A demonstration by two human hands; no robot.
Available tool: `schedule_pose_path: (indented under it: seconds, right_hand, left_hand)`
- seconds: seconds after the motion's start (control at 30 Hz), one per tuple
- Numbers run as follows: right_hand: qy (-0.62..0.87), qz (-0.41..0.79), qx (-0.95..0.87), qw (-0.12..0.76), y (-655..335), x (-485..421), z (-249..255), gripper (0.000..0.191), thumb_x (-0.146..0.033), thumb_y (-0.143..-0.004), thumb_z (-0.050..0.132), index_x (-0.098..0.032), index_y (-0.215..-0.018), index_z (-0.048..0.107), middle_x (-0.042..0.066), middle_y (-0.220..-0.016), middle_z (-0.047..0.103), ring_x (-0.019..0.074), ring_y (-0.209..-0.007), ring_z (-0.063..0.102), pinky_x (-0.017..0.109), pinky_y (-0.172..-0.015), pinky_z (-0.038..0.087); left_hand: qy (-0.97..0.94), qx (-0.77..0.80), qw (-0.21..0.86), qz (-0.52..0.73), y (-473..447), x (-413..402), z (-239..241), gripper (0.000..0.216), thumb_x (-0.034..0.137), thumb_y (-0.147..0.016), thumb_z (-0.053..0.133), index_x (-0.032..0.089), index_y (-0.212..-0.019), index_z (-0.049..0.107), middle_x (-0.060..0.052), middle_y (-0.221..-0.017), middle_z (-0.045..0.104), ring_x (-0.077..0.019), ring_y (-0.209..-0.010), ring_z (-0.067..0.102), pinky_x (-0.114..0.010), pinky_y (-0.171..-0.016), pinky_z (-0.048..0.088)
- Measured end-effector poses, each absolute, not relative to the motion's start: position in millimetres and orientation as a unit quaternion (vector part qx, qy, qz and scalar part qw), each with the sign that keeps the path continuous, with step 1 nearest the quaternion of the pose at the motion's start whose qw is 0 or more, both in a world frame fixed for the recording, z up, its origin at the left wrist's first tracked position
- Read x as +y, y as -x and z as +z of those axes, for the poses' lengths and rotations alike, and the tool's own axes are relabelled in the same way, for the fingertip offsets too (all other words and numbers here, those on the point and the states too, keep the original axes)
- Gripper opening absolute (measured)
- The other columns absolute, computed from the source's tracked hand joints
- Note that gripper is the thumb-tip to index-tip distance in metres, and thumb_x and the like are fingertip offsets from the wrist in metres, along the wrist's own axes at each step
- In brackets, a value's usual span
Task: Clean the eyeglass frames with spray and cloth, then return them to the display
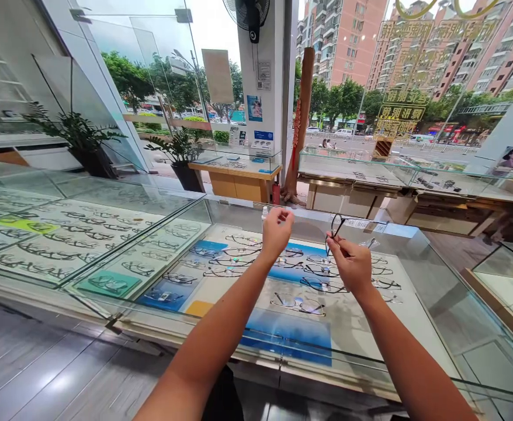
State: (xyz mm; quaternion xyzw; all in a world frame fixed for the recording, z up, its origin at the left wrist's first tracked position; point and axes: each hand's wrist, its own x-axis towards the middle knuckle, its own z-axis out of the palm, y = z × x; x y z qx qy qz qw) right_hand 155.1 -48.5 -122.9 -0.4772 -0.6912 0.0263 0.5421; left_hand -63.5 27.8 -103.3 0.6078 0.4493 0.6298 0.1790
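My right hand (352, 263) is closed on a pair of dark-framed eyeglasses (336, 225), pinching it between thumb and fingers above the glass counter. The frame is held up on edge, with a temple reaching to the right. My left hand (277, 234) is raised to the left of it with curled fingers; what they hold, if anything, I cannot make out. Right by that hand shows the top of a small white bottle (264, 212), partly hidden by it. Below both hands, several eyeglasses (299, 304) lie in rows inside the glass display case (418, 351).
More eyeglasses (52, 251) fill the display case on the left. Blue cards (291, 339) lie under some frames. Beyond the counter stand potted plants (182, 152), a wooden post (302, 117), a red extinguisher (276, 193) and another glass showcase (353, 166) by the window.
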Motion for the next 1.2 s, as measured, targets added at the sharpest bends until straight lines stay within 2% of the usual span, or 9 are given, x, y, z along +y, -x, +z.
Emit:
schedule_pose_path:
  seconds: [0.1,0.17,0.3,0.37,0.5,0.7,0.97,1.07,1.2]
  right_hand:
    - [0.469,0.031,-0.69,0.551,-156,-49,-123,0.05,-0.049,-0.104,0.063,-0.018,-0.066,0.073,0.011,-0.093,0.086,0.0137,-0.057,0.06,0.03,-0.059,0.04]
    - [0.468,0.029,-0.688,0.553,-156,-49,-123,0.048,-0.049,-0.103,0.064,-0.018,-0.07,0.077,0.01,-0.093,0.086,0.0129,-0.056,0.057,0.029,-0.059,0.04]
    - [0.473,0.027,-0.688,0.549,-156,-48,-123,0.039,-0.049,-0.104,0.064,-0.018,-0.098,0.088,0.01,-0.095,0.087,0.012,-0.054,0.052,0.029,-0.059,0.04]
    - [0.474,0.03,-0.691,0.545,-155,-47,-123,0.04,-0.049,-0.104,0.063,-0.018,-0.101,0.088,0.01,-0.094,0.086,0.0123,-0.056,0.053,0.029,-0.06,0.04]
    - [0.475,0.038,-0.694,0.54,-155,-46,-122,0.043,-0.05,-0.104,0.062,-0.018,-0.093,0.088,0.01,-0.095,0.086,0.0119,-0.056,0.051,0.029,-0.06,0.039]
    - [0.479,0.04,-0.694,0.537,-153,-47,-120,0.043,-0.052,-0.104,0.062,-0.019,-0.108,0.089,0.006,-0.077,0.081,0.0118,-0.055,0.048,0.028,-0.059,0.036]
    - [0.483,0.045,-0.694,0.532,-154,-47,-119,0.048,-0.055,-0.104,0.06,-0.017,-0.097,0.089,0.006,-0.074,0.078,0.0118,-0.055,0.044,0.028,-0.06,0.035]
    - [0.487,0.059,-0.691,0.531,-154,-47,-119,0.049,-0.055,-0.104,0.06,-0.017,-0.094,0.089,0.006,-0.075,0.078,0.0116,-0.056,0.042,0.028,-0.061,0.035]
    - [0.491,0.07,-0.682,0.537,-156,-47,-119,0.047,-0.055,-0.103,0.061,-0.017,-0.11,0.088,0.0,-0.064,0.067,0.0112,-0.056,0.039,0.027,-0.06,0.033]
  left_hand:
    - [-0.546,0.55,0.06,0.63,88,43,-103,0.009,0.029,-0.093,0.065,0.022,-0.099,0.066,-0.01,-0.112,0.064,-0.0265,-0.107,0.061,-0.041,-0.102,0.047]
    - [-0.502,0.609,0.022,0.613,101,52,-105,0.025,0.028,-0.091,0.069,0.021,-0.115,0.063,-0.014,-0.126,0.061,-0.0297,-0.121,0.059,-0.044,-0.112,0.043]
    - [-0.502,0.705,0.049,0.498,122,71,-112,0.057,0.038,-0.092,0.07,0.021,-0.143,0.05,-0.02,-0.154,0.054,-0.0394,-0.146,0.046,-0.054,-0.119,0.035]
    - [-0.526,0.729,0.084,0.43,130,81,-116,0.065,0.041,-0.093,0.07,0.021,-0.15,0.045,-0.021,-0.158,0.056,-0.0436,-0.149,0.044,-0.058,-0.118,0.034]
    - [-0.544,0.747,0.105,0.367,135,97,-120,0.063,0.041,-0.093,0.07,0.018,-0.148,0.052,-0.025,-0.145,0.067,-0.048,-0.145,0.051,-0.06,-0.114,0.035]
    - [-0.549,0.772,0.094,0.307,124,104,-125,0.043,0.037,-0.097,0.062,0.022,-0.137,0.062,-0.02,-0.134,0.075,-0.0441,-0.138,0.057,-0.056,-0.111,0.036]
    - [-0.567,0.75,0.108,0.323,122,98,-127,0.021,0.021,-0.095,0.059,0.021,-0.114,0.066,-0.02,-0.119,0.078,-0.0446,-0.133,0.059,-0.059,-0.111,0.033]
    - [-0.576,0.715,0.129,0.374,120,94,-121,0.023,0.02,-0.097,0.055,0.019,-0.119,0.063,-0.022,-0.127,0.072,-0.0443,-0.133,0.058,-0.063,-0.114,0.034]
    - [-0.606,0.618,0.196,0.461,108,86,-110,0.03,0.031,-0.105,0.046,0.02,-0.132,0.055,-0.019,-0.142,0.062,-0.0322,-0.128,0.064,-0.05,-0.11,0.048]
